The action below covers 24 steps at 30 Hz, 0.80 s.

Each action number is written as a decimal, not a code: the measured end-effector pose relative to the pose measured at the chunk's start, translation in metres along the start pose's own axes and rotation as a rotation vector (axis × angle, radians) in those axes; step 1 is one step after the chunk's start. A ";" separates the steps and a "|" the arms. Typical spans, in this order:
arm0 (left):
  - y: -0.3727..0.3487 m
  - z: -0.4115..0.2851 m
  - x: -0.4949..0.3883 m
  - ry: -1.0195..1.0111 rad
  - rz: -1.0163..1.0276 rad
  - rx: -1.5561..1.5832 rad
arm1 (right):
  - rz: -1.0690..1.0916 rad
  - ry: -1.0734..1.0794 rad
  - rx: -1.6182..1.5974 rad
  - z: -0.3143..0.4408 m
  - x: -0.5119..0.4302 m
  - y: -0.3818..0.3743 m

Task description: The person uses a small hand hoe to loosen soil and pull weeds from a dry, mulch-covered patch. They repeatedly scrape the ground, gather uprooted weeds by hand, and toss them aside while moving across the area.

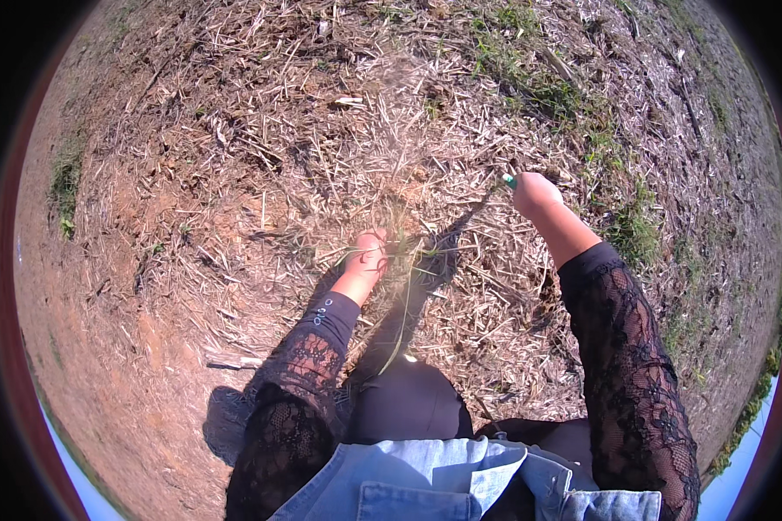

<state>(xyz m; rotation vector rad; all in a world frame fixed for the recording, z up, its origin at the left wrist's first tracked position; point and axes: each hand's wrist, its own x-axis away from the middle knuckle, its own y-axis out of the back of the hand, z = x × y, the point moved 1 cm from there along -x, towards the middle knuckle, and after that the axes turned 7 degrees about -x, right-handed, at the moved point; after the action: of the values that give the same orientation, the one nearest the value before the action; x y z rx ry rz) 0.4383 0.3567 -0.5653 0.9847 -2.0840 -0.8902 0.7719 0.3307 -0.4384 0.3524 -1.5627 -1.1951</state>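
My left hand [367, 251] is low over the ground in the middle of the view, its fingers closed around part of a tuft of long, thin grass [401, 244]. Long blades of that tuft hang down towards my knee. Further up and to the right, my right hand [535, 194] makes a fist around a green handle [509, 180]; only its end shows, and what it belongs to is hidden. The two hands are well apart.
Dry straw mulch [313, 169] covers reddish soil. Green weeds [632, 228] grow at the right, with another clump [65, 182] far left. A pale stick [234, 361] lies left of my knee [409, 400].
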 end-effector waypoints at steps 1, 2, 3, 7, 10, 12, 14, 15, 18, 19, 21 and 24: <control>0.002 -0.010 -0.023 -0.066 -0.040 0.056 | -0.015 0.009 0.007 0.002 -0.001 0.002; 0.005 -0.024 -0.048 -0.195 -0.128 -0.042 | 0.002 0.011 0.026 0.006 -0.003 0.005; 0.010 -0.038 -0.074 -0.285 -0.190 -0.061 | 0.028 -0.012 0.056 0.009 -0.005 0.008; 0.015 -0.092 -0.175 -0.161 -0.084 -0.238 | 0.012 -0.018 -0.002 0.017 -0.005 0.019; 0.013 -0.112 -0.231 -0.270 -0.129 -0.348 | 0.006 -0.049 -0.032 0.016 -0.002 0.021; 0.008 -0.119 -0.257 -0.233 -0.055 -0.459 | 0.013 -0.068 -0.052 0.014 -0.002 0.020; 0.004 -0.121 -0.276 -0.210 -0.041 -0.515 | 0.027 -0.060 -0.063 0.012 -0.003 0.020; 0.004 -0.122 -0.283 -0.253 -0.050 -0.597 | 0.023 -0.032 -0.073 0.011 -0.004 0.020; 0.004 -0.125 -0.296 -0.144 0.104 -0.690 | 0.015 -0.038 -0.071 0.010 -0.005 0.021; 0.005 -0.126 -0.299 -0.133 0.113 -0.679 | 0.004 -0.050 -0.053 0.010 -0.005 0.021; 0.007 -0.128 -0.302 -0.084 0.080 -0.624 | 0.000 -0.038 -0.058 0.012 -0.005 0.022; 0.009 -0.127 -0.309 0.031 0.084 -0.573 | 0.081 -0.092 -0.055 0.014 -0.008 0.025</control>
<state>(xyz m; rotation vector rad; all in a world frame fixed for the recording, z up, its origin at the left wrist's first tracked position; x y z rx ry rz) 0.6887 0.5775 -0.5709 0.5933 -1.6772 -1.3160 0.7713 0.3550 -0.4215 0.1983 -1.6044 -1.2028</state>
